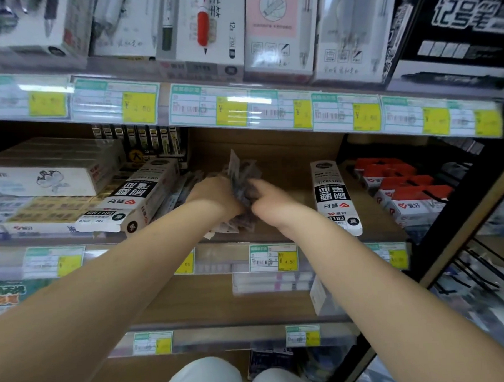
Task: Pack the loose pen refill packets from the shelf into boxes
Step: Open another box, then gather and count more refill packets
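Far left on the middle shelf (287, 160): a stack of white boxes (42, 182), too blurred to count. Two black-and-white refill boxes in all. Just beside the stack, the left refill box (135, 196), lying flat, near end at the shelf's front edge. Between it and the left hand (213, 192), some loose packets (184, 182) flat on the wood, number unclear. Centre: one bundle of refill packets (244, 174), gripped from both sides, left hand curled round it, right hand (271, 201) pinching the other side. Bare wood behind and right of the hands. Right refill box (336, 195) near the right wrist, not touching. Far right: at least four red-and-white boxes (404, 190) in a row.
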